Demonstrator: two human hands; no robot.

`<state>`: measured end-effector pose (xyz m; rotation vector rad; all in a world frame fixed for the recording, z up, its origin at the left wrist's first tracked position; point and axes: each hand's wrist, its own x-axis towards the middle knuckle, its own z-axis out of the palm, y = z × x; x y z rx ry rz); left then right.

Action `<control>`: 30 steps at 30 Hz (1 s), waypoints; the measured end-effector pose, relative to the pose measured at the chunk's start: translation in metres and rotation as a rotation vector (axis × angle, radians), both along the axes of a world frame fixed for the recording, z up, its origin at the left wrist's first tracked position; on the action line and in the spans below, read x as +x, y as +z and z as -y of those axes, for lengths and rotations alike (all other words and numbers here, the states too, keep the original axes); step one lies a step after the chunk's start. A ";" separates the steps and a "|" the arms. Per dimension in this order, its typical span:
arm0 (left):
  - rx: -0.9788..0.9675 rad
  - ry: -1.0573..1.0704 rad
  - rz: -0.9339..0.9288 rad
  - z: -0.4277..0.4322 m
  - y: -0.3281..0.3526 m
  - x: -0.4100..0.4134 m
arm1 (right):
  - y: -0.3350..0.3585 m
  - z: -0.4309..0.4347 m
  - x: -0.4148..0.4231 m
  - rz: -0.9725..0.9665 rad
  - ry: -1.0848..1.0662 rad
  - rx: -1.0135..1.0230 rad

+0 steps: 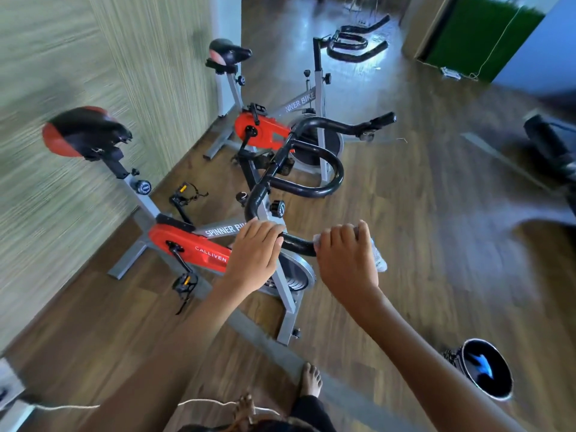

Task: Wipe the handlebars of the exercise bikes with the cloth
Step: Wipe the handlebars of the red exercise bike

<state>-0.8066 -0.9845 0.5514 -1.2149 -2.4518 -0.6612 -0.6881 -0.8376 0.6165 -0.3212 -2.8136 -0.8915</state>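
The near exercise bike has a grey frame, a red cover and black handlebars (311, 169) that loop toward me. My left hand (254, 254) grips the near bar of the handlebars. To its right, my right hand (344, 263) is closed around the end of the same bar with a pale cloth (378, 258) wrapped under its fingers; the cloth's tail hangs out on the right. A short bare stretch of black bar shows between the two hands. A second bike of the same kind stands behind, with its handlebars (355, 42) farther back.
A striped wall (78, 88) runs along the left of both bikes. A dark bin (486, 369) sits on the wooden floor at the lower right. My bare foot (310, 380) touches the near bike's floor bar. A dark machine (551, 148) stands at the right edge.
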 end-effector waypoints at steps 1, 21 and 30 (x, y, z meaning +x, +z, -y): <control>0.001 0.000 0.002 0.000 0.000 0.000 | 0.004 0.004 -0.009 0.013 -0.026 -0.008; 0.052 -0.014 0.021 -0.001 -0.004 -0.001 | -0.001 -0.019 0.020 0.015 0.289 0.116; 0.062 0.059 0.060 -0.007 -0.006 0.006 | -0.018 0.010 -0.001 0.048 0.184 0.104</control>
